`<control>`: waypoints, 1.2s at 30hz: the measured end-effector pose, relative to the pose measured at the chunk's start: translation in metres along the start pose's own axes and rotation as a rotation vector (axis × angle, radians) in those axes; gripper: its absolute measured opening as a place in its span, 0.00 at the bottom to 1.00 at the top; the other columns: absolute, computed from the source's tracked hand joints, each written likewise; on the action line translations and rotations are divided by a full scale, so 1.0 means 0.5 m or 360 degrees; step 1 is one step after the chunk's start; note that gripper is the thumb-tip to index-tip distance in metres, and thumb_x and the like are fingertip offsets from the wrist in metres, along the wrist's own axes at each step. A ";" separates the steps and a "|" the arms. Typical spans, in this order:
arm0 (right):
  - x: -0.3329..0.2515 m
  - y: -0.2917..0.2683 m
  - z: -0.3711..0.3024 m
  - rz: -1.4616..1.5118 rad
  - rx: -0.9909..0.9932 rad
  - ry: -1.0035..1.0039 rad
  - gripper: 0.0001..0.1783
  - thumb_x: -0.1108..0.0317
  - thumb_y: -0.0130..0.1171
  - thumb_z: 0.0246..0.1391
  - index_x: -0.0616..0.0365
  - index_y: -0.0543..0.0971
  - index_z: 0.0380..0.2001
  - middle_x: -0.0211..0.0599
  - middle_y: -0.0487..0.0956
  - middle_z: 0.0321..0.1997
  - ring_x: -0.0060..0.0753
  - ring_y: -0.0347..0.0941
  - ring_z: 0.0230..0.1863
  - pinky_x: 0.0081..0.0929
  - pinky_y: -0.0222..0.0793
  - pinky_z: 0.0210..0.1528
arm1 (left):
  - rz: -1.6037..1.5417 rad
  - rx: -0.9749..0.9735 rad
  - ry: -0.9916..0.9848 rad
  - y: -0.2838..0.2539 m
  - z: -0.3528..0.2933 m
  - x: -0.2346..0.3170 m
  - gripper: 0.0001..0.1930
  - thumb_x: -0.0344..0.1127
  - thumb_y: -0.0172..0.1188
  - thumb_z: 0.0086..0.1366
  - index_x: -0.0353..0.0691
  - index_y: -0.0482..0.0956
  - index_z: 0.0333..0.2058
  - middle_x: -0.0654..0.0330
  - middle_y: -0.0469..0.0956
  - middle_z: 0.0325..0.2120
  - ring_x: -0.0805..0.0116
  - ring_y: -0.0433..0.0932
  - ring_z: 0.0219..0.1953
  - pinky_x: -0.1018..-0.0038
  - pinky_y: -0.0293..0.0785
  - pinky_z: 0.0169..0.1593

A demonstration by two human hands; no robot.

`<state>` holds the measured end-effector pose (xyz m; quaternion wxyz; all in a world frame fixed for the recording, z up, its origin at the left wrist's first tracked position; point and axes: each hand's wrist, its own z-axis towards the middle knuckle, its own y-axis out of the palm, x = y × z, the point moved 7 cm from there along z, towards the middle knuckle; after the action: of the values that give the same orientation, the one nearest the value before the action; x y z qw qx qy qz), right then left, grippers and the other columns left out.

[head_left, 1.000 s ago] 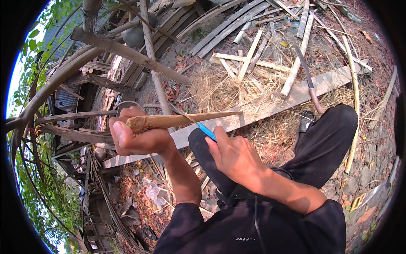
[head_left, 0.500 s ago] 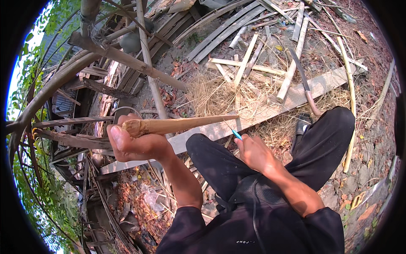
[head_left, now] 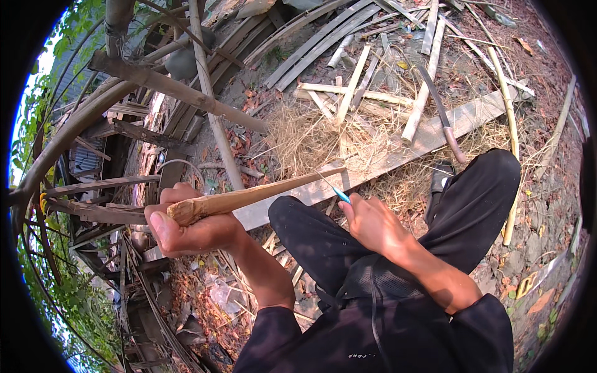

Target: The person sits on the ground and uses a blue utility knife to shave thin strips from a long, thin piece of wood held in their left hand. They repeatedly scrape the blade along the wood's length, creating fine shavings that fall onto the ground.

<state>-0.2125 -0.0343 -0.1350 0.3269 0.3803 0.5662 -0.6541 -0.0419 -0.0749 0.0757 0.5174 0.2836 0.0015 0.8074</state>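
Note:
My left hand [head_left: 202, 235] is closed round the thick end of a pale, tapered wooden stick [head_left: 255, 194]. Rightward the stick narrows, its thin end lying above the long plank. My right hand [head_left: 376, 227] grips a small knife [head_left: 341, 195] by its blue handle, and the thin blade points up and left at the stick's narrow part. Whether blade and wood touch, I cannot tell. Between my hands and below the stick is my bent left knee [head_left: 298, 217] in dark trousers.
A long grey plank [head_left: 429, 133] crosses the ground beyond my knees. On it rests a curved-blade machete [head_left: 443, 115] with a brown handle. Straw-like shavings [head_left: 305, 140] and cut wood strips [head_left: 354, 84] lie around it. Poles and stacked timber [head_left: 180, 93] stand at the left.
My left hand and the stick's thick end have moved left and slightly down. The knife has shifted a little left and up, its blade now crossing nearer the stick's narrow part.

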 end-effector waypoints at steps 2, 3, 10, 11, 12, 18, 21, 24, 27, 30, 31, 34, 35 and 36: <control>-0.057 -0.034 -0.008 0.0180 -0.0112 0.0174 0.18 0.61 0.44 0.61 0.70 0.71 0.32 0.57 0.73 0.16 0.62 0.71 0.20 0.48 0.65 0.22 | -0.0027 -0.0107 0.0008 -0.001 -0.015 -0.003 0.17 0.45 0.41 0.54 0.45 0.49 0.14 0.65 0.50 0.07 0.76 0.48 0.11 0.78 0.44 0.17; -0.093 -0.043 -0.010 0.0284 -0.0119 0.0073 0.17 0.62 0.45 0.60 0.69 0.71 0.31 0.54 0.72 0.14 0.61 0.71 0.20 0.47 0.64 0.21 | -0.0079 -0.0145 0.0049 0.010 -0.016 0.003 0.17 0.46 0.40 0.54 0.45 0.49 0.14 0.65 0.49 0.06 0.77 0.47 0.11 0.78 0.43 0.17; -0.140 -0.035 -0.046 0.0102 0.0052 -0.0259 0.13 0.63 0.50 0.57 0.64 0.69 0.30 0.54 0.70 0.11 0.59 0.70 0.17 0.46 0.67 0.20 | -0.0352 -0.0292 -0.0018 0.020 -0.030 0.021 0.17 0.47 0.39 0.53 0.44 0.52 0.14 0.64 0.50 0.04 0.77 0.45 0.10 0.77 0.42 0.16; -0.138 -0.030 -0.051 0.0074 0.0064 -0.0267 0.13 0.63 0.50 0.57 0.65 0.69 0.30 0.55 0.70 0.11 0.60 0.70 0.17 0.47 0.67 0.20 | -0.0374 -0.0304 -0.0035 0.012 -0.030 0.021 0.17 0.48 0.39 0.53 0.44 0.52 0.14 0.64 0.50 0.04 0.77 0.45 0.09 0.77 0.42 0.16; -0.132 -0.022 -0.045 0.0018 0.0085 -0.0256 0.13 0.63 0.50 0.57 0.65 0.69 0.28 0.54 0.70 0.11 0.59 0.70 0.17 0.47 0.66 0.19 | -0.0333 -0.0318 0.0025 0.012 -0.028 0.019 0.18 0.47 0.40 0.54 0.44 0.52 0.14 0.65 0.49 0.04 0.78 0.45 0.10 0.78 0.42 0.16; 0.214 0.089 -0.057 -0.0323 -0.0263 0.0441 0.20 0.61 0.41 0.62 0.69 0.75 0.33 0.55 0.77 0.25 0.51 0.77 0.29 0.42 0.73 0.32 | -0.0277 -0.0259 0.0186 0.027 -0.031 0.045 0.19 0.46 0.40 0.56 0.44 0.50 0.12 0.64 0.50 0.04 0.79 0.46 0.09 0.79 0.44 0.15; 0.042 -0.011 -0.054 0.0003 -0.0084 0.0300 0.18 0.60 0.44 0.61 0.67 0.73 0.32 0.56 0.74 0.17 0.56 0.73 0.21 0.45 0.69 0.25 | -0.0287 -0.0231 0.0063 0.007 -0.030 0.017 0.18 0.44 0.41 0.54 0.44 0.50 0.12 0.65 0.49 0.04 0.79 0.44 0.08 0.78 0.42 0.14; -0.137 -0.081 -0.071 0.0279 0.0050 -0.0257 0.15 0.61 0.48 0.59 0.65 0.71 0.28 0.52 0.70 0.11 0.55 0.71 0.17 0.44 0.65 0.20 | -0.0318 -0.0247 0.0069 0.009 -0.027 0.028 0.18 0.45 0.41 0.53 0.44 0.50 0.13 0.65 0.49 0.04 0.79 0.44 0.08 0.78 0.39 0.14; -0.177 -0.067 -0.090 0.0068 0.0103 -0.0337 0.13 0.63 0.51 0.57 0.63 0.69 0.27 0.51 0.70 0.13 0.51 0.68 0.16 0.42 0.62 0.19 | -0.0386 -0.0333 0.0074 0.020 -0.036 0.032 0.18 0.45 0.41 0.54 0.44 0.50 0.13 0.65 0.48 0.04 0.79 0.43 0.08 0.77 0.38 0.14; -0.116 -0.054 -0.094 -0.0245 0.0412 -0.0459 0.12 0.63 0.52 0.57 0.62 0.68 0.27 0.52 0.70 0.16 0.51 0.68 0.17 0.43 0.62 0.19 | -0.0455 -0.0387 0.0092 0.021 -0.036 0.037 0.18 0.46 0.41 0.54 0.43 0.50 0.13 0.65 0.48 0.04 0.79 0.43 0.08 0.78 0.39 0.14; -0.109 -0.063 -0.092 -0.0378 0.0598 -0.0558 0.12 0.63 0.52 0.57 0.62 0.68 0.27 0.53 0.71 0.16 0.52 0.68 0.18 0.44 0.63 0.20 | -0.0429 -0.0380 0.0105 0.019 -0.032 0.033 0.18 0.46 0.41 0.54 0.43 0.50 0.13 0.65 0.49 0.04 0.79 0.42 0.09 0.78 0.39 0.15; -0.111 -0.057 -0.075 0.0050 0.0152 -0.0218 0.15 0.62 0.50 0.58 0.64 0.68 0.27 0.54 0.70 0.12 0.58 0.70 0.17 0.46 0.64 0.19 | -0.0434 -0.0372 0.0156 0.022 -0.026 0.029 0.18 0.46 0.40 0.54 0.43 0.51 0.13 0.64 0.50 0.04 0.79 0.43 0.09 0.77 0.39 0.15; -0.137 -0.059 -0.081 0.0124 0.0088 -0.0134 0.15 0.61 0.49 0.58 0.65 0.69 0.27 0.54 0.70 0.11 0.59 0.70 0.16 0.47 0.65 0.18 | -0.0424 -0.0379 0.0149 0.017 -0.031 0.025 0.18 0.46 0.40 0.54 0.43 0.51 0.13 0.64 0.50 0.04 0.79 0.43 0.09 0.77 0.39 0.15; -0.156 -0.061 -0.081 0.0320 0.0083 -0.0241 0.16 0.61 0.48 0.59 0.66 0.69 0.28 0.55 0.71 0.12 0.59 0.70 0.16 0.47 0.65 0.19 | -0.0427 -0.0384 0.0129 0.015 -0.037 0.026 0.18 0.47 0.40 0.54 0.43 0.51 0.13 0.64 0.50 0.04 0.78 0.43 0.10 0.77 0.40 0.16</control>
<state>-0.1948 0.0101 -0.0551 0.4226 0.3930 0.4817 -0.6595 -0.0606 -0.0622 0.0683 0.6501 0.1839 -0.0367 0.7363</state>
